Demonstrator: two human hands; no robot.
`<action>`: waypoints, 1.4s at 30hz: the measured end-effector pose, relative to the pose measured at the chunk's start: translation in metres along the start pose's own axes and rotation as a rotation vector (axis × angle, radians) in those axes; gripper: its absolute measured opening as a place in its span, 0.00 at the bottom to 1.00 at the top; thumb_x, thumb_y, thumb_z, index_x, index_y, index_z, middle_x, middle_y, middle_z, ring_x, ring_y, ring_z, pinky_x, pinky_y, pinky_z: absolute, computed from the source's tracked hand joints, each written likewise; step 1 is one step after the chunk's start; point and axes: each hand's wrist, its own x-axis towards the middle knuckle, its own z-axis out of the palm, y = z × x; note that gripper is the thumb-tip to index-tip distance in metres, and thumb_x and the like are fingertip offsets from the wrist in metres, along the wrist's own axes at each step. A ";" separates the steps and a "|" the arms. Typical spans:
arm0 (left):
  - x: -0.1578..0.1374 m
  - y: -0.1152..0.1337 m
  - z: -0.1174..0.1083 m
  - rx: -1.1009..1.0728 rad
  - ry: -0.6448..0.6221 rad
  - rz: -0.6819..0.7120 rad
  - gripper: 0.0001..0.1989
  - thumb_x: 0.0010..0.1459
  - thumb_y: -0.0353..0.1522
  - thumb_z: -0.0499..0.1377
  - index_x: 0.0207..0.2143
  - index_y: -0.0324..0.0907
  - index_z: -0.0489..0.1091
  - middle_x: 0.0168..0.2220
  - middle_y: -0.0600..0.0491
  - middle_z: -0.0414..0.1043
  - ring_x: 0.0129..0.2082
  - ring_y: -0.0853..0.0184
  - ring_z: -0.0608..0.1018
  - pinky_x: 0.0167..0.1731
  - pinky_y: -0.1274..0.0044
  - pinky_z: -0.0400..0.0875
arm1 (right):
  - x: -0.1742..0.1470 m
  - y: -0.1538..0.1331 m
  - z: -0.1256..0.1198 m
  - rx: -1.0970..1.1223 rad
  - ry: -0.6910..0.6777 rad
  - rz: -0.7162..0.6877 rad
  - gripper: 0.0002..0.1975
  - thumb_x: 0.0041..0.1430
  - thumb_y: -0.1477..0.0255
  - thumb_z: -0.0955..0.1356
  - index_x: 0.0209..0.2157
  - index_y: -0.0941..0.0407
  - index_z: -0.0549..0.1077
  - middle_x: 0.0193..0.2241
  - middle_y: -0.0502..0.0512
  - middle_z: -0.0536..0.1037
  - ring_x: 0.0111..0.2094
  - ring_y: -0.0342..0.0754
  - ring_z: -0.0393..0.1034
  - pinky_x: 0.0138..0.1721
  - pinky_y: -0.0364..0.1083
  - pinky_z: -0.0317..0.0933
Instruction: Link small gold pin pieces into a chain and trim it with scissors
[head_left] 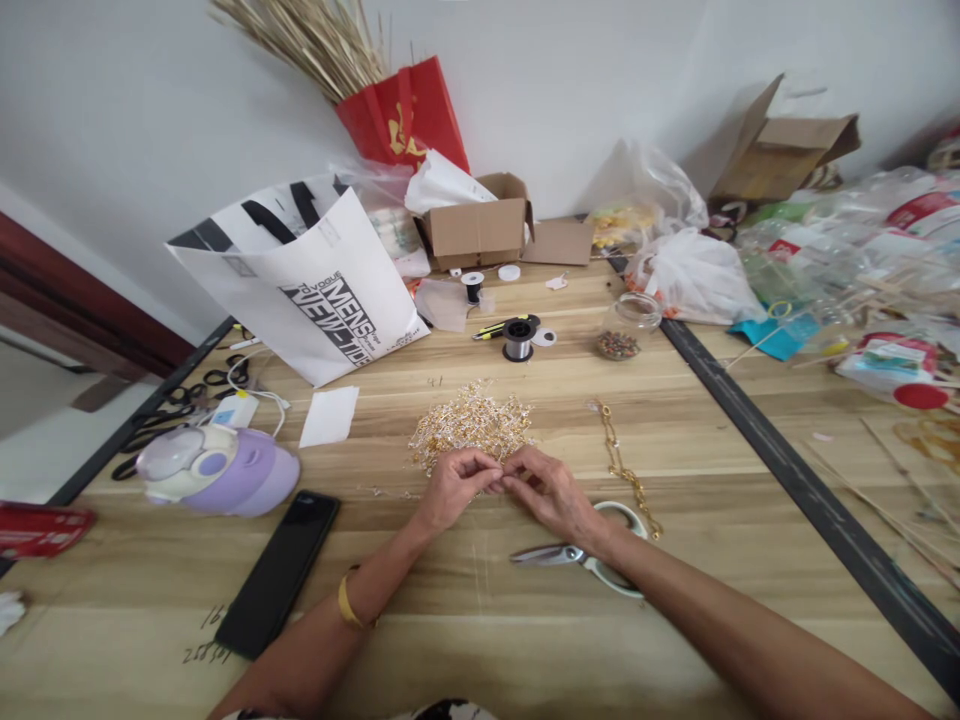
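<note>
My left hand point(454, 488) and my right hand point(547, 492) meet fingertip to fingertip over the wooden table point(405, 590). Both are closed in a pinch; whatever lies between the fingers is too small to make out. Just beyond them spreads a pile of tiny gold and clear beads point(472, 418), partly behind the fingers. Faint thin lines, perhaps thread, run on the wood below my hands. White-handled scissors point(551, 555) lie partly under my right wrist, blades pointing left. A gold chain point(611, 450) stretches along the table to the right of my right hand.
Wire spools point(518, 341), a utility knife point(495, 327) and a glass jar of beads point(621, 343) stand beyond the pile. Leftward are a black phone point(279, 572), a purple-and-white bottle point(240, 472) and a white bag point(315, 290). Plastic bags point(694, 275) crowd the right.
</note>
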 end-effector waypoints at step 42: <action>-0.004 0.004 0.008 0.113 0.060 0.070 0.12 0.47 0.27 0.62 0.36 0.38 0.68 0.27 0.53 0.73 0.29 0.71 0.75 0.33 0.79 0.71 | 0.003 -0.004 -0.004 0.082 0.012 0.062 0.06 0.60 0.71 0.63 0.30 0.57 0.67 0.27 0.51 0.69 0.28 0.43 0.62 0.27 0.41 0.55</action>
